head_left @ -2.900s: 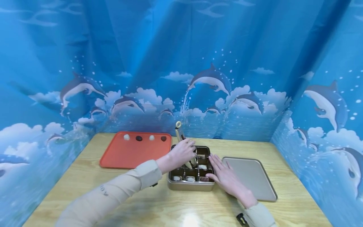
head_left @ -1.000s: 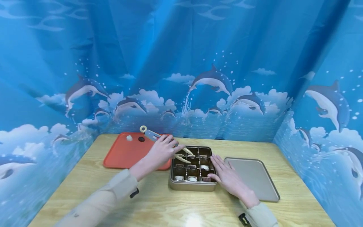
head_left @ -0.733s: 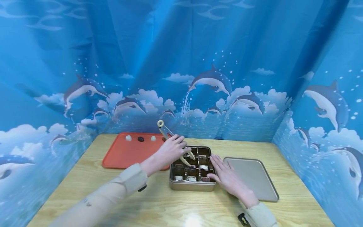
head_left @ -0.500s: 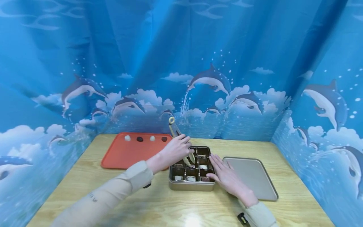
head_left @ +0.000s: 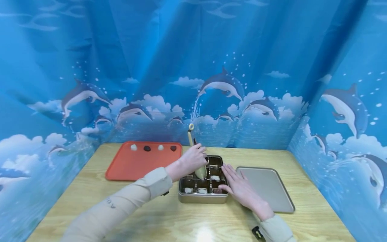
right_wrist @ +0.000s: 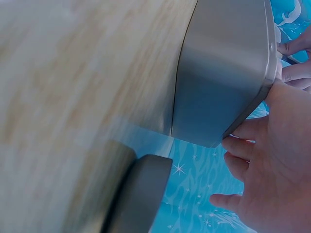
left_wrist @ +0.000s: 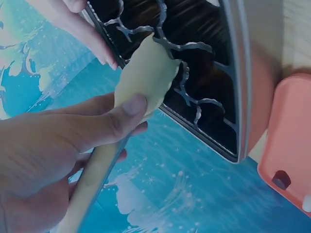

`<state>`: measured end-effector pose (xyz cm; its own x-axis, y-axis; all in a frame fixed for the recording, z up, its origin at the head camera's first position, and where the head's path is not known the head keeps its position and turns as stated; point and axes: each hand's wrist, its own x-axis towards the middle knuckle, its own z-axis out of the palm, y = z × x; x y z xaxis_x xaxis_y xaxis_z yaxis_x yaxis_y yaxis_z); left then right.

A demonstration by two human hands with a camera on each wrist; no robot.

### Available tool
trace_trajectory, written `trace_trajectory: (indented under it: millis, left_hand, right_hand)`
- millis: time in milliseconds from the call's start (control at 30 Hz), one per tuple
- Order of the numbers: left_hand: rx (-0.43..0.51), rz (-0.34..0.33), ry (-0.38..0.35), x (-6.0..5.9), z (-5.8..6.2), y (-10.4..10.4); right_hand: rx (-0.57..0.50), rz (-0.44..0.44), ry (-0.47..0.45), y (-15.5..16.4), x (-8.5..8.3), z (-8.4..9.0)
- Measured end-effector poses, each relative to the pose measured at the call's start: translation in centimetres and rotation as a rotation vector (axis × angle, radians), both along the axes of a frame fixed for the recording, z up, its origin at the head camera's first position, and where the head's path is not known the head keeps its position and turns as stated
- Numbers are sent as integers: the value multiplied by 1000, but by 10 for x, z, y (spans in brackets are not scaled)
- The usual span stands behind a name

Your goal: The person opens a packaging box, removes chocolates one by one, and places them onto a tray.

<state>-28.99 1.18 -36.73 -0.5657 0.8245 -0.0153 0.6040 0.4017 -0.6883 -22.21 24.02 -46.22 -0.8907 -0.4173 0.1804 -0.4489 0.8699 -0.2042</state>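
Observation:
My left hand (head_left: pixel 192 160) grips cream-coloured tongs (head_left: pixel 190 138), their ring end up and their tips down in the middle of a divided metal tin (head_left: pixel 203 199). In the left wrist view, thumb and fingers pinch the tongs close to their broad scalloped heads (left_wrist: pixel 146 73), which lie together; whether a sweet sits between them I cannot tell. Wrapped chocolates (head_left: pixel 202 190), white and brown, lie in several compartments. My right hand (head_left: pixel 240 188) rests along the tin's right rim, fingers straight, thumb at the front right corner.
A red tray (head_left: pixel 136 168) lies left of the tin, with several white and dark pieces (head_left: pixel 146 148) in a row along its back edge. Right of the tin lies a flat metal lid (head_left: pixel 269 188), partly under the right hand and wrist. A dolphin-print curtain encloses the wooden table.
The tongs, spread and leaning left over the tin a second ago, now stand nearly upright with their heads together, lower in the tin. My left hand moved right; the right hand stayed.

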Motion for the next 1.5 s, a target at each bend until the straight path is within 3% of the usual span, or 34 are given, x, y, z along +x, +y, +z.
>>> trace_trajectory:
  millis: [167,467,667,800,1133,1300,1500]
  left_hand:
    - [-4,18,-3,1,-4,-1]
    - [92,-65,66,3,-3,-19]
    - [78,-92,72,1,1,-21]
    - [63,-112,51,2,-3,-16]
    - [31,-122,120,10,-22,-6]
    - [98,-130,121,7,-21,-15]
    - [251,-119,102,2,-8,-34]
  right_hand:
    - [-8,-2,-4,-2,0,-1]
    - [-4,4,22,-1,1,0]
    - [0,4,13,-1,1,2]
    - [8,4,11,0,0,1]
    - [18,-5,18,-1,0,0]
    - [3,-1,19,-1,1,-1]
    - [-7,-3,9,1,1,-1]
